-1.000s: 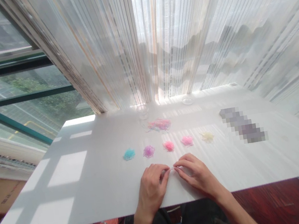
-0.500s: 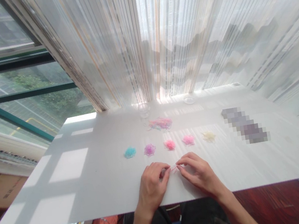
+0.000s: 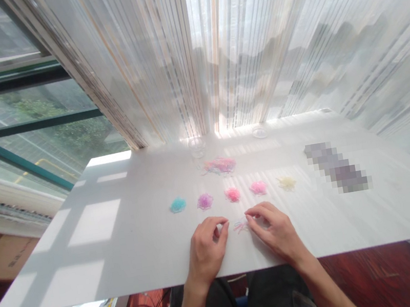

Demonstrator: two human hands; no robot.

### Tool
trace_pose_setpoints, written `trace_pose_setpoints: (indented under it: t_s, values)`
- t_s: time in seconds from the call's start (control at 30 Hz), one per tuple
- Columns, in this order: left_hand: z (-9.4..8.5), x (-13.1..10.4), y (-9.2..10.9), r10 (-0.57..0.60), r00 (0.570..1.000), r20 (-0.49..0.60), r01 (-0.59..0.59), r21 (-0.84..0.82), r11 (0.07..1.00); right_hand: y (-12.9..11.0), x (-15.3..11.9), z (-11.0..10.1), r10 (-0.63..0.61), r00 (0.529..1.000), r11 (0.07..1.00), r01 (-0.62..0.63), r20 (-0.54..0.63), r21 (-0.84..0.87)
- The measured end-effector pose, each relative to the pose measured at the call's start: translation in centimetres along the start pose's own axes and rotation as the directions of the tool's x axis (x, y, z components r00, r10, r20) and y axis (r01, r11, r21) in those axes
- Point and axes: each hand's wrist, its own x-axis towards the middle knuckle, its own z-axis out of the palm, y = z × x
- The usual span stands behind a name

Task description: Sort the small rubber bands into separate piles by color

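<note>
Several thin pastel strands, like small rubber bands (image 3: pixel 240 226), lie on the white table (image 3: pixel 147 256) between my hands. My left hand (image 3: pixel 207 249) is just left of them, thumb and forefinger drawn together in a pinch; anything in it is too small to see. On the right, my right hand (image 3: pixel 273 225) pinches at the edge of the strands, and what it holds cannot be made out. In a row beyond my hands sit a teal pile (image 3: pixel 178 205), a purple pile (image 3: pixel 205 201), a coral-pink pile (image 3: pixel 232 195), a pink pile (image 3: pixel 258 188) and a pale yellow pile (image 3: pixel 286 183).
Farther back lies a mixed-colour heap (image 3: pixel 220 165) of similar strands. Behind it stand a clear cup (image 3: pixel 197 147) and a clear round lid (image 3: pixel 259 132). A blurred-out object (image 3: pixel 337 168) lies at the right. Curtains hang along the table's far edge.
My hands have moved apart, the left one slightly left and the right one slightly right. The strands between them are now more exposed. The view has shifted slightly.
</note>
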Motion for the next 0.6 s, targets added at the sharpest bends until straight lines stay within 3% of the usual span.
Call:
trace_pose_setpoints:
  t_s: [0.27,0.6]
  values:
    - [-0.02,-0.07,0.05,0.017,0.999,0.037,-0.018,0.026,0.999,0.1,0.04,0.03,-0.02,0.996,0.999,0.023,0.087,-0.039]
    - [-0.11,-0.02,0.22,0.064,0.995,0.076,-0.069,0.07,0.995,-0.05,-0.16,-0.13,-0.139,0.986,0.99,0.134,0.097,0.052]
